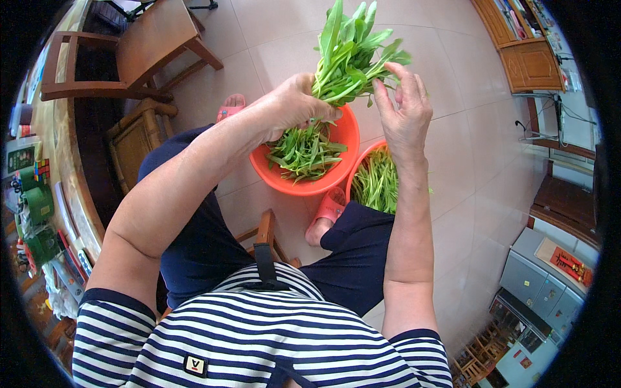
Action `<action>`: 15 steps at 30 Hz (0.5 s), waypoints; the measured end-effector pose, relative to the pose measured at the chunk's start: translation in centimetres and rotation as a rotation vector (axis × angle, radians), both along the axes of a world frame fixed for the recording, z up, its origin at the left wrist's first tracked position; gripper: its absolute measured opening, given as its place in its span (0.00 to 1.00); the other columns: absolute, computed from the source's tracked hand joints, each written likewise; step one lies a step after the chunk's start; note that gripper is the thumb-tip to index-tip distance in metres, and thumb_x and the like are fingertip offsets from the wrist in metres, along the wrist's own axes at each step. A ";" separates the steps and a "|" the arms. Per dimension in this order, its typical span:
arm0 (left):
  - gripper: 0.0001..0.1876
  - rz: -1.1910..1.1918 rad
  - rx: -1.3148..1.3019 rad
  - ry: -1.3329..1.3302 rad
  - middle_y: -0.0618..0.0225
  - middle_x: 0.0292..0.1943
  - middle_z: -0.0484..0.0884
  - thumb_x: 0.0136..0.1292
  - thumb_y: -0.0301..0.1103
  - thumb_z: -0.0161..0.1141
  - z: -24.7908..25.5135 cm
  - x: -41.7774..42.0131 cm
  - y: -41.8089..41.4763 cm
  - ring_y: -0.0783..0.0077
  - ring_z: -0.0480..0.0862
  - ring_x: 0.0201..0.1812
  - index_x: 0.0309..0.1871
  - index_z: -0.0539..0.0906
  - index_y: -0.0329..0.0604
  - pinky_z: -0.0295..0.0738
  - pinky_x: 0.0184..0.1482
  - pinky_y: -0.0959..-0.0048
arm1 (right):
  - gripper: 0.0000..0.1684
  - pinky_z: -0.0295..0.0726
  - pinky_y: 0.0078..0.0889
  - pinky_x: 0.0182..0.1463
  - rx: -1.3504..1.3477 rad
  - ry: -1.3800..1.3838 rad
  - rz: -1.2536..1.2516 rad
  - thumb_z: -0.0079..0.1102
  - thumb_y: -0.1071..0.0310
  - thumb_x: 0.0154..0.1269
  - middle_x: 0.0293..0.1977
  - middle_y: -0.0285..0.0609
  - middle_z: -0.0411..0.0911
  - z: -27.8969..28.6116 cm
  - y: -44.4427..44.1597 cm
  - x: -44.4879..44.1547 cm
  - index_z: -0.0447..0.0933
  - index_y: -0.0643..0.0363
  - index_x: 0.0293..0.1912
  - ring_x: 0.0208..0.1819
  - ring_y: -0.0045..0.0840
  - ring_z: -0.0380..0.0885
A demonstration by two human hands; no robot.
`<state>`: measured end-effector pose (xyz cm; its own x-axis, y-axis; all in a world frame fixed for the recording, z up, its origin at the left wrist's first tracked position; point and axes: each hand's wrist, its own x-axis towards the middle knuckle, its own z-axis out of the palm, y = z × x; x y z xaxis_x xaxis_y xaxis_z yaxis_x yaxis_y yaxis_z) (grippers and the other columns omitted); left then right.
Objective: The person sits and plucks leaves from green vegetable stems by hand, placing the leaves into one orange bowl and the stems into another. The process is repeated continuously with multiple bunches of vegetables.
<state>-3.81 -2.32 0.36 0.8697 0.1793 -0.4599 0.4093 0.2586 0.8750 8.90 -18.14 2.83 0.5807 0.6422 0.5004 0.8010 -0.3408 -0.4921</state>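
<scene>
My left hand (303, 99) grips a bunch of leafy greens (347, 63) that looks like water spinach, with the leaves fanning up and away from me. At the bunch's right side, my right hand (405, 104) has thumb and forefinger around a leafy stem (382, 73); its other fingers are loosely curled. Below the bunch is an orange-red plastic basin (303, 186) holding loose leaves and tender tips (308, 153). A second orange-red container (353, 169), partly hidden by my right forearm and knee, is filled with pale green stems (376, 179).
Pink slippers (331, 203) are on my feet beside the basin, on the tiled floor (456, 145). A wooden chair (155, 43) and a cluttered table (73, 169) stand to my left. Wooden cabinets (531, 65) and a grey refrigerator (533, 271) are at the right.
</scene>
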 end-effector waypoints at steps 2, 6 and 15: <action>0.18 -0.040 -0.004 -0.012 0.79 0.34 0.82 0.54 0.31 0.73 0.1 0.0 0.2 0.84 0.77 0.30 0.48 0.80 0.45 0.65 0.26 0.82 | 0.21 0.76 0.32 0.29 -0.009 -0.058 0.019 0.69 0.71 0.56 0.30 0.37 0.73 0.0 -0.3 0.2 0.78 0.50 0.51 0.25 0.26 0.73; 0.20 -0.059 -0.019 0.010 0.79 0.34 0.82 0.53 0.31 0.74 0.2 -0.1 0.2 0.85 0.76 0.29 0.49 0.79 0.45 0.63 0.25 0.83 | 0.22 0.76 0.33 0.28 0.004 -0.130 0.052 0.69 0.72 0.56 0.29 0.37 0.72 -0.1 -0.4 0.4 0.78 0.48 0.51 0.25 0.27 0.74; 0.19 -0.084 -0.054 0.002 0.79 0.31 0.81 0.53 0.29 0.73 0.5 -0.1 0.5 0.85 0.75 0.27 0.47 0.79 0.45 0.63 0.24 0.83 | 0.14 0.76 0.35 0.28 -0.044 -0.172 0.071 0.67 0.75 0.53 0.27 0.38 0.71 0.2 -0.8 0.2 0.78 0.52 0.41 0.25 0.30 0.76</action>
